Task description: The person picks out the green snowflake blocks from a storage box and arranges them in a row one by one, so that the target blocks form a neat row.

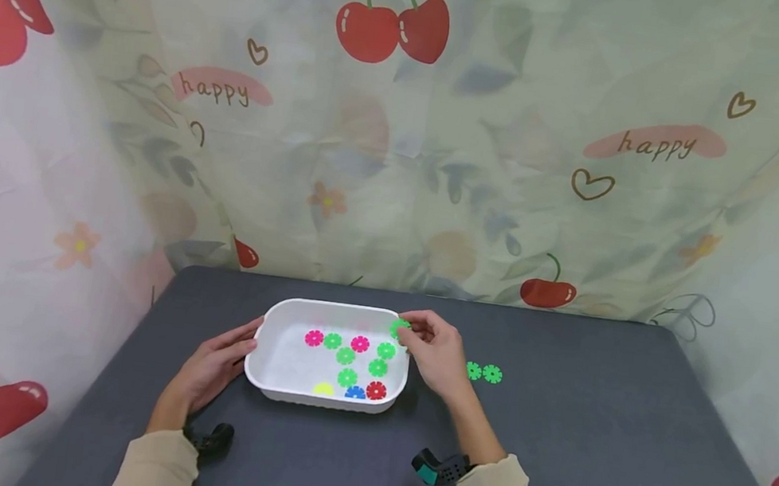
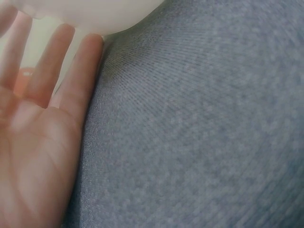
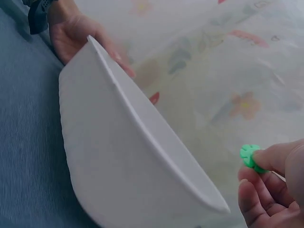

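Note:
A white plastic tub [image 1: 287, 344] stands on the table with several notched plastic discs inside: green discs [image 1: 347, 377], pink discs [image 1: 314, 338], a red disc [image 1: 376, 391], a blue disc [image 1: 355, 392] and a yellow disc [image 1: 323, 389]. My left hand [image 1: 211, 367] lies along the tub's left end, its straight fingers [image 2: 85, 71] touching the wall. Over the right rim, my right hand [image 1: 437, 357] pinches a green notched disc [image 3: 249, 156] between thumb and fingertips. In the right wrist view this disc is above the rim.
Two more green discs [image 1: 492, 374] lie on the dark grey table [image 1: 590, 442], right of my right hand. A cloth printed with cherries [image 1: 392, 27] hangs behind the table and at both sides. Black bands with devices [image 1: 439, 468] sit at both wrists.

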The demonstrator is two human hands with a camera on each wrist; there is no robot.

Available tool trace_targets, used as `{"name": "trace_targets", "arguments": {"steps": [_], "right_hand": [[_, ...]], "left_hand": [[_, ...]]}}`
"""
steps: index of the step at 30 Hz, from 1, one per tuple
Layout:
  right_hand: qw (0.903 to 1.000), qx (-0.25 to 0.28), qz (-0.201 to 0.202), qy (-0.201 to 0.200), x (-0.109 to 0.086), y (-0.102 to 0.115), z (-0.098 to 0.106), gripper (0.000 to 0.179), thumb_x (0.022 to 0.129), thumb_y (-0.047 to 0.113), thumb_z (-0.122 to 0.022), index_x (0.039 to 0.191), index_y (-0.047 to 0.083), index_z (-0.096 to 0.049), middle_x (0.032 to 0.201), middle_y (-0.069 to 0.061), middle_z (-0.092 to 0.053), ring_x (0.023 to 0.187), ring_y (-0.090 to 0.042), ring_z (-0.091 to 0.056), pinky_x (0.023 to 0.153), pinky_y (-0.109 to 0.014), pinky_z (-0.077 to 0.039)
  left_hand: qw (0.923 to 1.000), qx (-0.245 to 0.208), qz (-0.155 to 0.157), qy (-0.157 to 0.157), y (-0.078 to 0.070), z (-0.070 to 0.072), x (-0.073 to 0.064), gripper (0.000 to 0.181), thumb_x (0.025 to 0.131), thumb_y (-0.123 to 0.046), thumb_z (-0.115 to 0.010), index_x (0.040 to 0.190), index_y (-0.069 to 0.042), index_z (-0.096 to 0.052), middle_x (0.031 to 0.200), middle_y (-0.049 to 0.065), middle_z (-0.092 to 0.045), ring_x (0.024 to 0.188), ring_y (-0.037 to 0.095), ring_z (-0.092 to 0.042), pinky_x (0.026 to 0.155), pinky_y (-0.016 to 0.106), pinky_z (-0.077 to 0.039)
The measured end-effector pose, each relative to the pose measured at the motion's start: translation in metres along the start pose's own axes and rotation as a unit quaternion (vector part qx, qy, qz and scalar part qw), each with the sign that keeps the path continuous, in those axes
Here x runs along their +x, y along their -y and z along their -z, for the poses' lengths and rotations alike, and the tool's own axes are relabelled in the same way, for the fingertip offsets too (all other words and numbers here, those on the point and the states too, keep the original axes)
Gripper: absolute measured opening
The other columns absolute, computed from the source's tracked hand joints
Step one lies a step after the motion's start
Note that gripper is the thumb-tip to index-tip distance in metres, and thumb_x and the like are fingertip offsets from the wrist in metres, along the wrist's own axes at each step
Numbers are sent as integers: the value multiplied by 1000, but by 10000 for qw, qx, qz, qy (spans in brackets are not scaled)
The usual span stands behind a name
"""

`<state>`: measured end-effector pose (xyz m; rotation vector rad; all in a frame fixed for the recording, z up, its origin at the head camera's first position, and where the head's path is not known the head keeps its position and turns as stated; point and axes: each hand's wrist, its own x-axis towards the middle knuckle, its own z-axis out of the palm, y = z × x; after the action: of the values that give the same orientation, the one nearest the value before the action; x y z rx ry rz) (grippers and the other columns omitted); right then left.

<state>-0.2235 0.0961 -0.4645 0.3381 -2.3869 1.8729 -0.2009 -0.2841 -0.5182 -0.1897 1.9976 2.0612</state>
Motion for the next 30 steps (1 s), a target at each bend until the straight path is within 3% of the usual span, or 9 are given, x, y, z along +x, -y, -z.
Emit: {"name": "trace_targets", "arguments": {"steps": [3,7,14,22,26,30], "right_hand": [[9999,-17,-101,-79,0,-6,9,24,95,15,-73,117,6,-73,97,-12,-70,76,-21,-66,68,-35,-60],[9995,-103,-235,-169,-1,-14,21,25,95,15,-73,119,6,-73,98,-14,-70,77,-25,-68,71,-42,-60],[9978,-414,-401,-322,-5,-30,51,28,97,21,-72,122,9,-73,99,-14,-73,83,-32,-70,71,-35,-59],[9944,-827,-435,-498,-15,-42,89,31,99,26,-69,126,11,-72,100,-16,-75,88,-40,-69,70,-36,-58],[9903,-1140,-537,-588,-20,-49,103,33,99,27,-68,127,10,-72,102,-15,-75,88,-37,-69,68,-30,-56],[9835,-1557,-639,-670,-27,-56,117,32,99,25,-69,127,10,-72,107,-13,-72,82,-22,-67,66,-23,-52]], "left_hand": [[10000,3,-10,-27,0,0,0,70,99,-33,-67,160,-19,-35,167,-2,-35,122,-12,-54,98,17,-51],[10000,20,19,-42,0,0,0,72,98,-34,-68,160,-20,-35,168,-2,-33,123,-12,-54,97,16,-51],[10000,17,-12,13,-1,-1,-1,71,99,-33,-67,161,-19,-33,169,0,-30,123,-13,-53,97,15,-50],[10000,0,14,-12,-1,-2,1,70,99,-32,-68,160,-19,-35,169,0,-30,123,-11,-54,97,16,-50],[10000,-61,47,2,-2,-2,0,70,99,-31,-67,160,-19,-35,169,0,-30,123,-11,-54,97,16,-51],[10000,-74,5,46,-1,0,0,70,99,-31,-67,160,-17,-34,168,0,-32,123,-11,-54,97,16,-51]]}}
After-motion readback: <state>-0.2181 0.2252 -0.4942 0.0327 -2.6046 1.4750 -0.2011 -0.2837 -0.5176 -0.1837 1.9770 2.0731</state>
